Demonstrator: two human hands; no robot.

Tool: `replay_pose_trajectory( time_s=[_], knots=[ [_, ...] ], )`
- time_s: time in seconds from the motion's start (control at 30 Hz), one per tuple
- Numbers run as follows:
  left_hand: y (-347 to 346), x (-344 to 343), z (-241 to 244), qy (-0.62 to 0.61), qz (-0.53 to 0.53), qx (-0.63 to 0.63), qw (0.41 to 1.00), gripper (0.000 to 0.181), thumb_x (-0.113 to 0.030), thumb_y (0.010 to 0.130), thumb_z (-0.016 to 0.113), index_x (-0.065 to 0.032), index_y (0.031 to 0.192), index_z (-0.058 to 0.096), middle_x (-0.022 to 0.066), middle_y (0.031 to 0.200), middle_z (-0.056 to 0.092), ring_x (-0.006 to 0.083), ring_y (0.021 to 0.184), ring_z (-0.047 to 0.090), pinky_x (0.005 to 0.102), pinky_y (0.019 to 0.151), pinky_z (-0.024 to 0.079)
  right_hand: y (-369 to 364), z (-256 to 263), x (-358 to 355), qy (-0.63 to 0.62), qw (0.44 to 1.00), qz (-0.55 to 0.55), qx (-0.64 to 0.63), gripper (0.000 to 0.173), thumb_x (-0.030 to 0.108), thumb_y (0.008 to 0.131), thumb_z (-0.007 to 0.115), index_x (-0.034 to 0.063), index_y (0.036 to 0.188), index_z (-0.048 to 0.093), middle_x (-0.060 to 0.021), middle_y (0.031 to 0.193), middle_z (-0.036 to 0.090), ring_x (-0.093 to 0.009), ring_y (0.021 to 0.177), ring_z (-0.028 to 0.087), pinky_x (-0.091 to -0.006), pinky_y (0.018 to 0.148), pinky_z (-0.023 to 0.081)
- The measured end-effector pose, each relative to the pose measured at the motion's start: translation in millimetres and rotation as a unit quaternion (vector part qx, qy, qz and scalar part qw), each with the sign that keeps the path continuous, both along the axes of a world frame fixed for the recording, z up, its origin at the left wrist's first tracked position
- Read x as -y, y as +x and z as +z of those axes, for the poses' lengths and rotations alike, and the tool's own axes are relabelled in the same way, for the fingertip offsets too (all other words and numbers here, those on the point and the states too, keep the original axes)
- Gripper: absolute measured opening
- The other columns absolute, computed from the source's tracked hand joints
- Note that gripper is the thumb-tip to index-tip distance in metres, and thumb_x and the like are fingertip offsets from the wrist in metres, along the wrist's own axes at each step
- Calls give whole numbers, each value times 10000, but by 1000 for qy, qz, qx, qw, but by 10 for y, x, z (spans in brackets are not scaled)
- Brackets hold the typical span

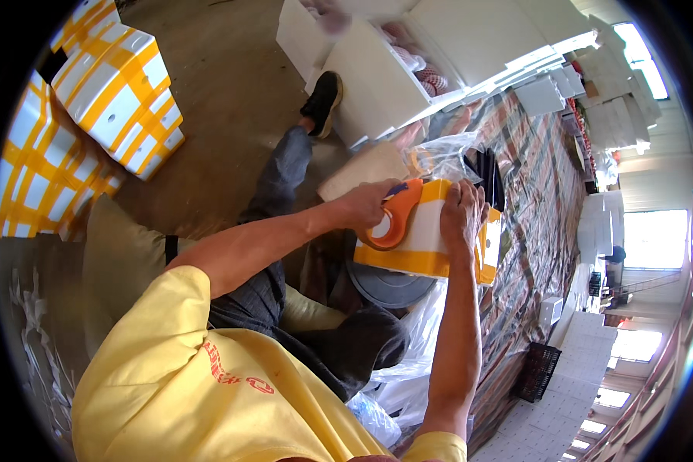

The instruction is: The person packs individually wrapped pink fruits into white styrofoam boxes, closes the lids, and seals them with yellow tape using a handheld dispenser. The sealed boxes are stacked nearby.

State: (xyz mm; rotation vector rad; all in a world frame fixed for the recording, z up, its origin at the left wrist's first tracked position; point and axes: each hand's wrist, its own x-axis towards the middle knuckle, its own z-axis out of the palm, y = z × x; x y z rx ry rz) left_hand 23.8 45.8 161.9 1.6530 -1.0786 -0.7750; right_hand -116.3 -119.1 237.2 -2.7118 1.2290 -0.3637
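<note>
My left hand (365,203) grips an orange tape dispenser (401,216) with a blue part near its top. The dispenser lies against the near side of a white foam box (430,222) wrapped with bands of yellow tape (404,260). Over the box's right part lies my right hand (464,216), its fingers curled across the edge. Beneath the box shows a dark round support (390,283). Behind the box are crumpled clear plastic film (447,153) and a piece of brown cardboard (369,167).
Taped foam boxes (118,95) are stacked at left. Open white foam boxes (375,75) holding netted items (430,79) stand at the top. A striped tarpaulin (531,190) covers ground to the right, with a black crate (537,372) beyond. Clear plastic (404,346) lies by my knee.
</note>
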Motion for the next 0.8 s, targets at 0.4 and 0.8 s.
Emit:
replay_pose_trajectory(
  time_s=[0.4,0.8],
  knots=[
    [332,256,161,16,-164,55,985,481,7,852,669,-36,1327,612,210,1163,710,350,1044,697,391,950,538,-291,690,108,-28,855,504,-119,411,206,867,671,4,1223,634,-187,1441,550,-397,1459,389,-537,1242,225],
    [-37,-1193,105,150,-334,-8,930,791,103,774,561,-137,1521,462,238,1266,667,425,1194,618,461,1015,483,206,303,930,-106,973,147,-146,543,449,1017,426,4,869,700,-260,957,716,-447,977,662,-498,973,463]
  ],
)
